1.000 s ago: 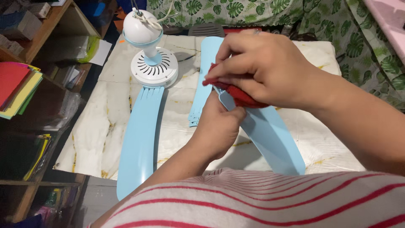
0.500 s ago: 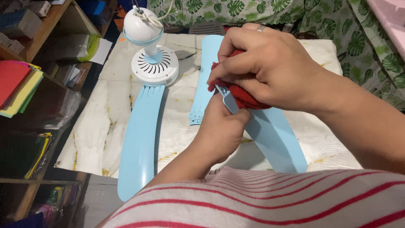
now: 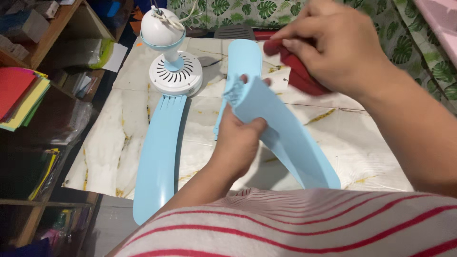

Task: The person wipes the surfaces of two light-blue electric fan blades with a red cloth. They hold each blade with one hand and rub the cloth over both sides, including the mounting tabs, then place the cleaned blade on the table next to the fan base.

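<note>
Pale blue plastic fills the middle of the view: a long fan blade (image 3: 281, 128) is gripped near its slotted end by the left hand (image 3: 238, 143), fingers wrapped around its edge and thumb pressed on the upper face, so that the blade is lifted and slopes from the hand down toward the person's striped shirt (image 3: 304, 223). The right hand (image 3: 333, 43) is raised above and beyond it, fingers curled tight on a bunched red cloth (image 3: 297, 71) — the cloth hangs clear of the held blade and sits above the far part of the marbled white surface (image 3: 109, 138). Two more blades of the same blue lie flat on that surface: one (image 3: 159, 157) stretches from the fan motor toward the near edge on the left, and another (image 3: 240, 62) lies farther off, partly hidden behind the left hand and the lifted blade. The white fan motor housing (image 3: 175, 74) with its vented round base and dome top stands at the far left of the surface, a cord tied at its tip. Off to the left — a wooden shelf (image 3: 52, 38) holding stacks of coloured paper (image 3: 19, 97). Leaf-printed green fabric (image 3: 390, 28) covers the far side.
</note>
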